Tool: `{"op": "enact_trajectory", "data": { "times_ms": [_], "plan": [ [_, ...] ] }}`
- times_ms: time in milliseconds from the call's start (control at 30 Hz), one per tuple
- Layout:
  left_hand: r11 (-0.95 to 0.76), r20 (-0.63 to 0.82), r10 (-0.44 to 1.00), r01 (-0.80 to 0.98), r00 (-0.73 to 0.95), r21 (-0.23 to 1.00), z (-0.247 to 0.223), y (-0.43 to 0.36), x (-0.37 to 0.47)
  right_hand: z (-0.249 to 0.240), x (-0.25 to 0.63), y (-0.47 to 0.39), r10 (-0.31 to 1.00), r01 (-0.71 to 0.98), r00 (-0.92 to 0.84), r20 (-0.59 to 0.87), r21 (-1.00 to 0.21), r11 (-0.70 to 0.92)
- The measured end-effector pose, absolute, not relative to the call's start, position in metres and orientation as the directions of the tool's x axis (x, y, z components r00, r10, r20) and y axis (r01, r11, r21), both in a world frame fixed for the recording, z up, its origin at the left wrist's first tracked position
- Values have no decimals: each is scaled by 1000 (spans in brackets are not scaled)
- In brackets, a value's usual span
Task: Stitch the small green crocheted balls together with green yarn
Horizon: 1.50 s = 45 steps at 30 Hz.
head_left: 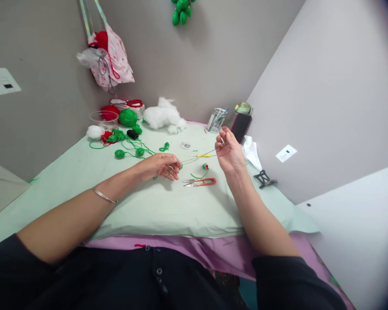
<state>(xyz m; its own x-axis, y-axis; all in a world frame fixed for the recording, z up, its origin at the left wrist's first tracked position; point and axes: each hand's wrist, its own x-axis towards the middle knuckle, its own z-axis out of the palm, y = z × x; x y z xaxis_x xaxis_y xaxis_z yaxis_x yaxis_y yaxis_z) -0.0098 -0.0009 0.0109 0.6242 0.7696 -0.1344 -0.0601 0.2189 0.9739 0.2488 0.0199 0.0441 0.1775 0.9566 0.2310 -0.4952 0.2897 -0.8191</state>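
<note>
My left hand (161,167) is closed in a pinch on a small green yarn piece (181,166), mostly hidden by the fingertips. Dark thread (197,158) runs taut from there to my right hand (229,153), raised higher, with its fingers curled on the thread. A thin shiny sliver, possibly a needle, shows between the right fingers. Below the thread lie orange-handled thread snips (200,182) and a small green-and-red crocheted piece (205,166) with a green tail. A yellow-handled crochet hook (203,156) lies behind the thread.
Green yarn balls (128,117), a black thread spool (132,134) and a clear tub (104,118) stand at back left. White stuffing (163,114) lies near the wall. Behind my right hand are a pen cup (216,120) and a bottle (242,118). A black claw clip (265,178) lies right.
</note>
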Motion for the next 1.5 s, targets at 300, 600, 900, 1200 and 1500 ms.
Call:
{"op": "enact_trajectory", "data": {
  "times_ms": [300,600,900,1200,1500],
  "plan": [
    [147,-126,735,24,666,989,9,0,-12,45,250,19,958,-488,225,179,-830,270],
    [254,-121,771,-128,625,959,9,3,-13,42,257,24,949,-490,219,226,-816,307],
    [272,-110,778,-174,619,947,16,0,-11,43,251,19,996,-482,24,90,-871,90],
    [268,-118,772,-152,624,951,10,2,-12,34,234,15,997,-394,-76,25,-919,-7],
    [281,-124,780,-166,614,945,6,4,-11,40,258,29,975,-549,168,148,-807,218]
  ]
}}
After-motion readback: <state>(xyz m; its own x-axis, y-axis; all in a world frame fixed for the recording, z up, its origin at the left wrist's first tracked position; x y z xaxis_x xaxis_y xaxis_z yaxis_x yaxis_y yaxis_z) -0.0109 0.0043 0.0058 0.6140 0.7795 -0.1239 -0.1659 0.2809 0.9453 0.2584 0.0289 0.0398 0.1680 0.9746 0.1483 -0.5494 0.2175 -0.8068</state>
